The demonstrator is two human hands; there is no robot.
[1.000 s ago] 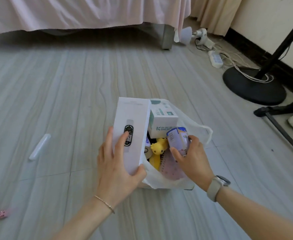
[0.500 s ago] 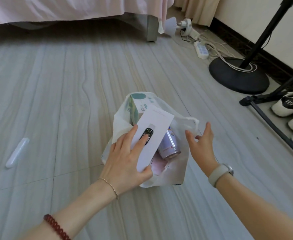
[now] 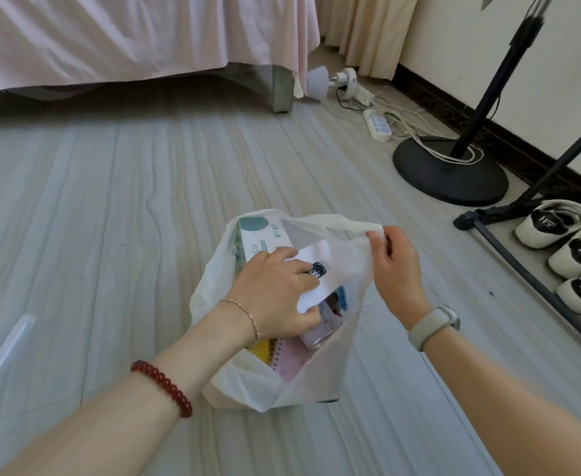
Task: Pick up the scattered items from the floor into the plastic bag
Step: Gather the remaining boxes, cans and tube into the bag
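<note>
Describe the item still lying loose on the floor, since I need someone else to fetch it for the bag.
Start at the white plastic bag in the middle of the grey floor, where both hands are busy. Look well to its left, near the picture's left edge: a slim translucent white stick lies there alone, slanted. Nothing else lies near it, and it is long and thin, unlike the boxes in the bag.

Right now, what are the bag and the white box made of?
The bag looks like thin, soft plastic: milky, crumpled, and you can see shapes through it. The white box under the left hand looks like smooth matte cardboard, with flat faces and a printed picture. The right hand pinches the bag's rim.
</note>
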